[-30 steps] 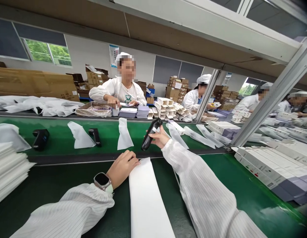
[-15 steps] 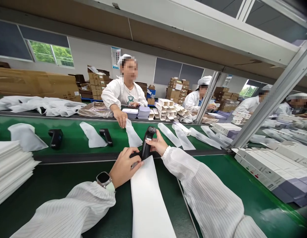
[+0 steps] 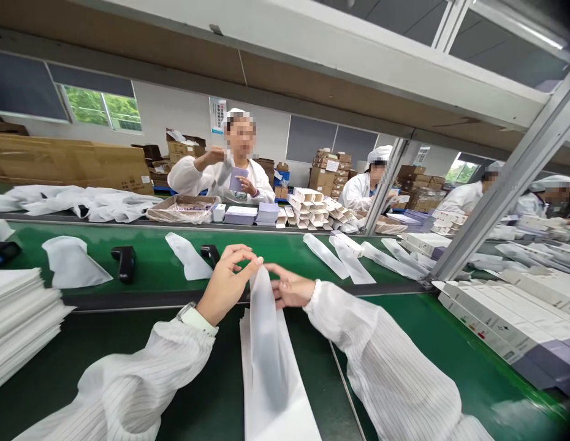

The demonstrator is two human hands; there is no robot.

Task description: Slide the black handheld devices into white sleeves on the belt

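Observation:
My left hand (image 3: 227,283) pinches the top left edge of a long white pouch (image 3: 265,331) between thumb and fingertips and holds it raised. My right hand (image 3: 289,291) grips the same pouch mouth from the right side, fingers curled at its edge. A dark shape shows faintly through the pouch's middle; the black handheld device is otherwise out of sight. The pouch hangs over a flat pile of white pouches (image 3: 294,410) on the green bench (image 3: 404,318) between my sleeves.
Behind my hands the green conveyor (image 3: 147,245) carries white pouches (image 3: 189,257) and black devices (image 3: 125,262). White sheets are stacked at left (image 3: 18,312), long white boxes at right (image 3: 505,312). A slanted metal post (image 3: 496,184) stands right. Co-workers in white work opposite.
The black device in my right hand came down to the pouch and has gone inside it. Both hands now hold the pouch mouth raised. The conveyor items have drifted right.

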